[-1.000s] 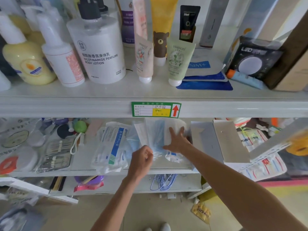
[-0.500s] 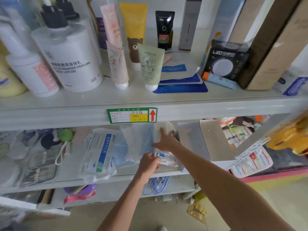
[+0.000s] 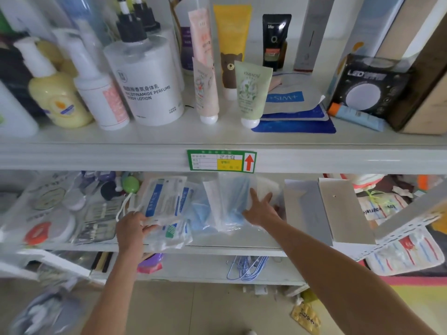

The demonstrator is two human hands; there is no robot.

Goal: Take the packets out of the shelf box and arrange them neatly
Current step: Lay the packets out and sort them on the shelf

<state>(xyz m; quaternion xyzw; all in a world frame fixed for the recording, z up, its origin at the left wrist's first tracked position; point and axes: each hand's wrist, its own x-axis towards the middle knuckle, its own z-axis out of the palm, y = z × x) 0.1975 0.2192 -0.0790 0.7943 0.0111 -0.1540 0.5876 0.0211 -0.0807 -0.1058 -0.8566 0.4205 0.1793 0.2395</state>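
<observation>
mid-tidy: left hand [image 3: 131,229] pinches a clear blue-striped mask packet [image 3: 164,201], right hand [image 3: 262,209] lies open-palmed on the blue-mask bags [image 3: 229,201], next probably squaring the stack

2 bare forearms; no sleeves

On the lower shelf [image 3: 217,249] I saw packets [image 3: 167,204] lying left of the masks [image 3: 232,201], with boards [image 3: 338,211] to their right. My left hand [image 3: 131,229] was on the packets, my right hand [image 3: 262,209] on the masks. Bottles [image 3: 145,81] stood on the shelf above.
</observation>
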